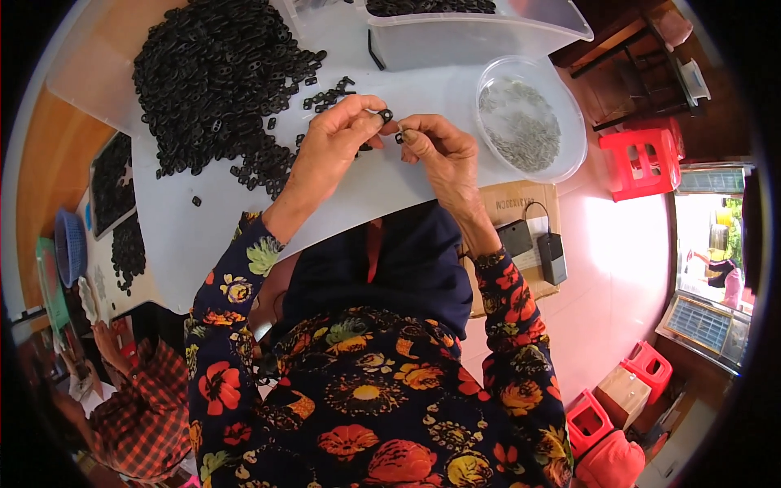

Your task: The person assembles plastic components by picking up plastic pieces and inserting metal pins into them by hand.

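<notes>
My left hand (335, 145) pinches a small black plastic piece with holes (385, 115) between thumb and fingertips, above the pale table. Close beside it, my right hand (443, 154) has thumb and forefinger closed on another small black piece (399, 137). The fingertips of both hands nearly meet. A big heap of like black pieces (215, 89) spreads over the table left of my left hand, with several loose ones (329, 95) just beyond it. Right of my right hand stands a round clear tub (576, 122) holding many small, thin, silvery pieces (521, 130).
A clear plastic bin (480, 41) with more black pieces stands at the far edge. A person in a checked shirt (146, 415) works at the lower left near a blue basket (71, 244). Cardboard (496, 203) with black devices lies at right, and red stools (639, 163) stand beyond.
</notes>
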`<action>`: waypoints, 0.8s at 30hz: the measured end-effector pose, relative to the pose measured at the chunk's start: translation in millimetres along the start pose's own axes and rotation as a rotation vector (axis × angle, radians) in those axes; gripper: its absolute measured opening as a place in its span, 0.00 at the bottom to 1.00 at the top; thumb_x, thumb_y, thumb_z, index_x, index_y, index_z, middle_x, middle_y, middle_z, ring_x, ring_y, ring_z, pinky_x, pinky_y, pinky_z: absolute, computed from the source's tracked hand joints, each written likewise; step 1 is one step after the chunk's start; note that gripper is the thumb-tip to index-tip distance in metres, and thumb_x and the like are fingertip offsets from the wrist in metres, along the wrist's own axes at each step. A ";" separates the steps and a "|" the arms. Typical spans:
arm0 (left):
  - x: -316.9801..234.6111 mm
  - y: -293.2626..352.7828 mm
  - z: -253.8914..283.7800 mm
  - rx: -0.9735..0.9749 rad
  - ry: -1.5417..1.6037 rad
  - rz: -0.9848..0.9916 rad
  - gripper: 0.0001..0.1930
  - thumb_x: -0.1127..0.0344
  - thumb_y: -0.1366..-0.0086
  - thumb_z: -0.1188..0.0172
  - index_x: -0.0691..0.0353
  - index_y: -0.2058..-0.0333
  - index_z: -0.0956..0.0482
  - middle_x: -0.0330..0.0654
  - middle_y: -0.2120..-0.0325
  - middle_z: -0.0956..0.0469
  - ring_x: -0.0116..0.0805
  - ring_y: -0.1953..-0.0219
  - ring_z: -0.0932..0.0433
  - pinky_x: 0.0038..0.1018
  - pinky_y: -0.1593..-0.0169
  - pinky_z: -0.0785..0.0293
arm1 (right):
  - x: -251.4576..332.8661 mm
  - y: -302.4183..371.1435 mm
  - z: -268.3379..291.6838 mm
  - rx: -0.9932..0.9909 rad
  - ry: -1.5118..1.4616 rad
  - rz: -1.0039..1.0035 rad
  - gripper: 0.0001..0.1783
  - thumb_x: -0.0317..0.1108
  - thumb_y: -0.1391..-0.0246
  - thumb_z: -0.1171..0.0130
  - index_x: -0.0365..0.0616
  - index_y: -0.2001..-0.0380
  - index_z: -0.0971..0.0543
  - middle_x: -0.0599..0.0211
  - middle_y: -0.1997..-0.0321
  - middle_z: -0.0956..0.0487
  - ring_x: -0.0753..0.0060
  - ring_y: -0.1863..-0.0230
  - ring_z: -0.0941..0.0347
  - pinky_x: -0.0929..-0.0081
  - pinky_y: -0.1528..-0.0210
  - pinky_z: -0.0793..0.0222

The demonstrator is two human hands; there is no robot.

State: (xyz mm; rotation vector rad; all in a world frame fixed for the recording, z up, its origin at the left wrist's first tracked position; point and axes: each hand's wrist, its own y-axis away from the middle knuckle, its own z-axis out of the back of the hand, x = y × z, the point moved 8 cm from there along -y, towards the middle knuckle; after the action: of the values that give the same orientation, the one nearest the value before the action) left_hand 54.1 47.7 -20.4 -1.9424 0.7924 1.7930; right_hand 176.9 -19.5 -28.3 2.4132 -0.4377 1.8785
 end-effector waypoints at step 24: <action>-19.0 -7.7 -6.0 0.128 -0.360 -0.064 0.11 0.64 0.35 0.52 0.65 0.71 0.26 0.37 0.83 0.26 0.23 0.79 0.31 0.23 0.73 0.36 | 6.6 1.9 -2.2 -0.045 0.078 0.073 0.14 0.18 0.47 0.44 0.38 0.56 0.26 0.74 0.67 0.25 0.86 0.63 0.29 0.84 0.56 0.32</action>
State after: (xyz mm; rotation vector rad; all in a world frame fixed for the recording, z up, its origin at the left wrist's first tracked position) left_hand 63.0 52.7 -1.7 -1.4879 0.6932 1.9254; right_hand 175.8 -22.2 -21.7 2.3171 -0.5632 1.9612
